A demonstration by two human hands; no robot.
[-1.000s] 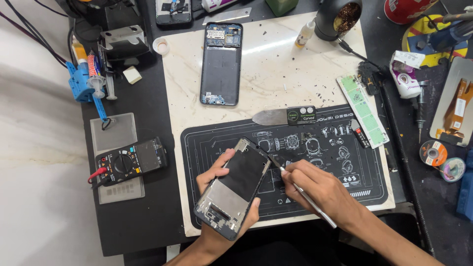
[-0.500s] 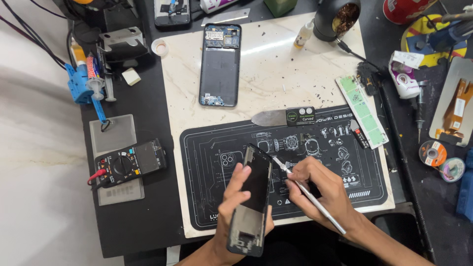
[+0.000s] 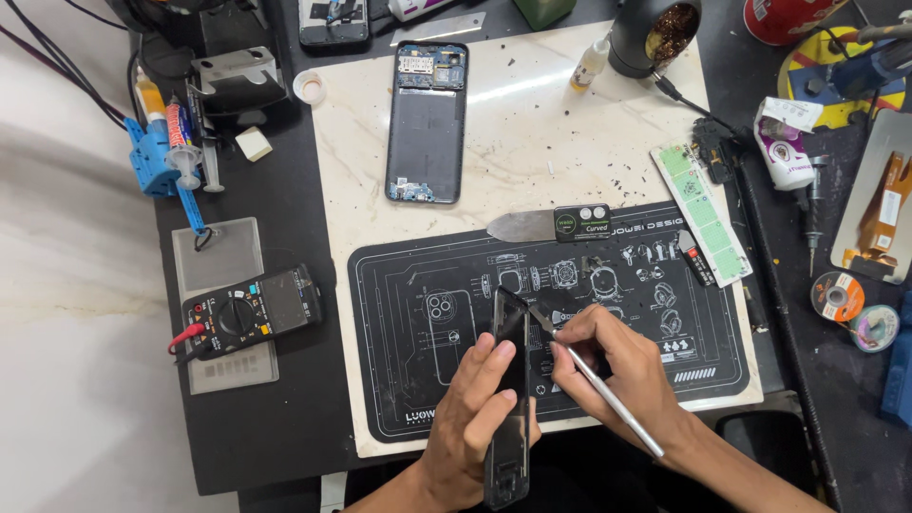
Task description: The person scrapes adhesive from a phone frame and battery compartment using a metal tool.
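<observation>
The left hand grips a dark phone panel on its edge, near above the black repair mat; the right hand pinches a thin metal tool at its upper edge; better to keep the tip shallow and the panel steady.

A dark phone panel stands on edge, seen thin, over the near part of the black work mat. A slim silver tool slants with its tip at the panel's far edge.
</observation>
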